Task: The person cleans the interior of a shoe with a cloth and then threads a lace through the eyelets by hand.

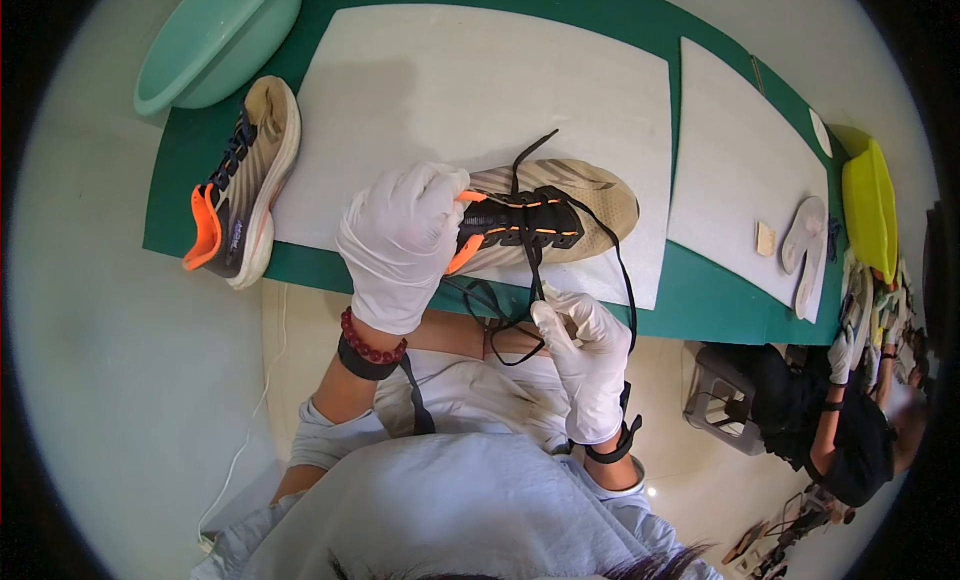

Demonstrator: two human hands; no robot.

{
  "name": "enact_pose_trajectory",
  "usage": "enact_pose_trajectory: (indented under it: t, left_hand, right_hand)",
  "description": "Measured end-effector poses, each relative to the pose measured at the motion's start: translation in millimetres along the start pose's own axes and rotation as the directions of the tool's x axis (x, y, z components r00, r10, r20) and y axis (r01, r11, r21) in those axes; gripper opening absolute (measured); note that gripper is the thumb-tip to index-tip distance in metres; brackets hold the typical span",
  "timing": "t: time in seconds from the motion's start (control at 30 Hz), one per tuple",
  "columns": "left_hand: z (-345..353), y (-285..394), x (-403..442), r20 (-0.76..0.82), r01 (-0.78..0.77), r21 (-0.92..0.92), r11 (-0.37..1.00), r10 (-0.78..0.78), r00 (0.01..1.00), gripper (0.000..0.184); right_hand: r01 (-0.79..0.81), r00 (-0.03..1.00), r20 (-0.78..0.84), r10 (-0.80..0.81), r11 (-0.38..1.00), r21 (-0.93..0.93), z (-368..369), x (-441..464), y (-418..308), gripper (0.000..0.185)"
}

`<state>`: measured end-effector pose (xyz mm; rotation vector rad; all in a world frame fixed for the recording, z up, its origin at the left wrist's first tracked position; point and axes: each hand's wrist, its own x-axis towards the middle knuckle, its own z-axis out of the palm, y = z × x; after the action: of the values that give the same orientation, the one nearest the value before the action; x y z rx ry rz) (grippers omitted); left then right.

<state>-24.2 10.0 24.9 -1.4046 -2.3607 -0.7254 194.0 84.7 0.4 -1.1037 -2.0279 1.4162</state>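
Shoe (565, 222) held w/ L hand (402, 235), knuckles up.

Beige shoe (606, 208), toe pointing right, black lace (534, 260) untied

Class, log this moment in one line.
left white-gloved hand: holds beige-black sneaker; right white-gloved hand: pinches black lace; sneaker: over white sheet

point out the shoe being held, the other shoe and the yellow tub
Held shoe (558, 221): head view, on the black panel down its front.
Other shoe (251, 184): head view, on the side of its upper.
Yellow tub (870, 210): head view, on its wall.
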Motion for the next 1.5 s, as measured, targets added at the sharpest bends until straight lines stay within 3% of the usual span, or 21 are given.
enact_pose_trajectory:
  t: [1.07, 1.5]
  left_hand:
    - [1, 0, 1, -0.005, 0.013, -0.001, 1.0, -0.013, 1.0, 0.021]
    - [8, -5, -2, -0.048, -0.029, 0.019, 0.999, 0.03, 0.998, 0.024]
  right_hand:
    - [-0.018, 0.999, 0.03, 0.018, 1.0, 0.018, -4, -5, -2, 0.018]
    - [0.059, 0.998, 0.032, -0.057, 0.997, -0.046, -9, -10, -2, 0.02]
